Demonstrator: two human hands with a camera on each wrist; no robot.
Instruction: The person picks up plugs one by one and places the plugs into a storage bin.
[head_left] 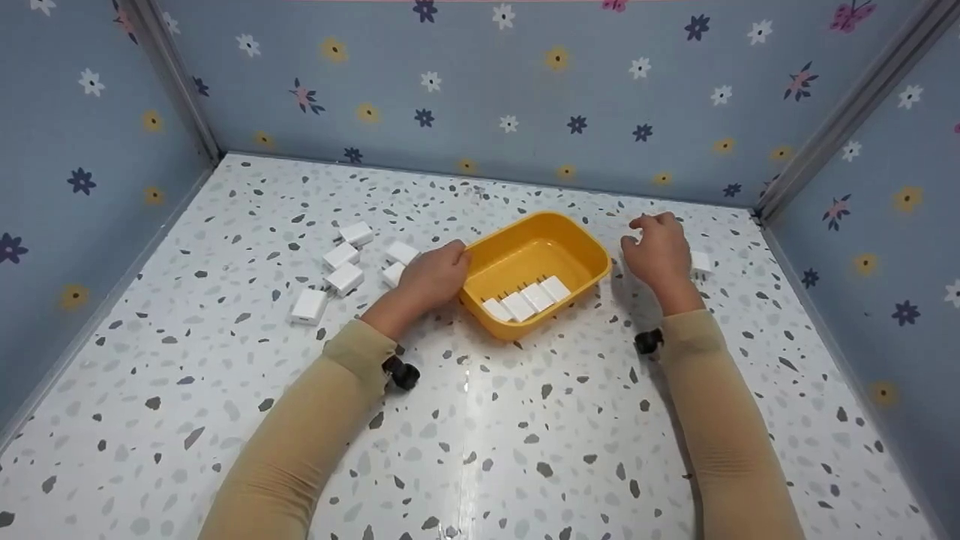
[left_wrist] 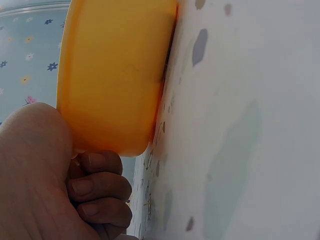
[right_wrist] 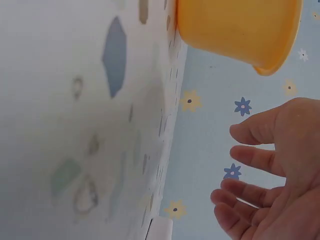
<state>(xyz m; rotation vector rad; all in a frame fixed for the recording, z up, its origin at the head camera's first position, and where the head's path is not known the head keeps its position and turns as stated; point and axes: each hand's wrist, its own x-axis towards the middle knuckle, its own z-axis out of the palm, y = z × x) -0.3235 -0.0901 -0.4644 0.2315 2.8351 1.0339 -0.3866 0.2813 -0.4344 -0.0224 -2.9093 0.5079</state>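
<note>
A yellow plastic box [head_left: 551,232] stands on the speckled table, with several white plug adapters [head_left: 536,296] in a row along its near side. My left hand [head_left: 437,274] grips the box's left end; in the left wrist view the thumb [left_wrist: 37,120] lies at the rim and the fingers [left_wrist: 102,186] curl against the outer wall. To the right of the box, and apart from it, my right hand [head_left: 656,251] hovers over the table with loosely bent, spread fingers and nothing between them. One white adapter [head_left: 700,262] lies just right of this hand.
Several more white adapters [head_left: 343,256] lie scattered on the table left of the box, some partly behind my left hand. Flowered panels [head_left: 480,90] wall in the table [head_left: 540,450] at the back and both sides. Each wrist carries a small black camera [head_left: 403,373].
</note>
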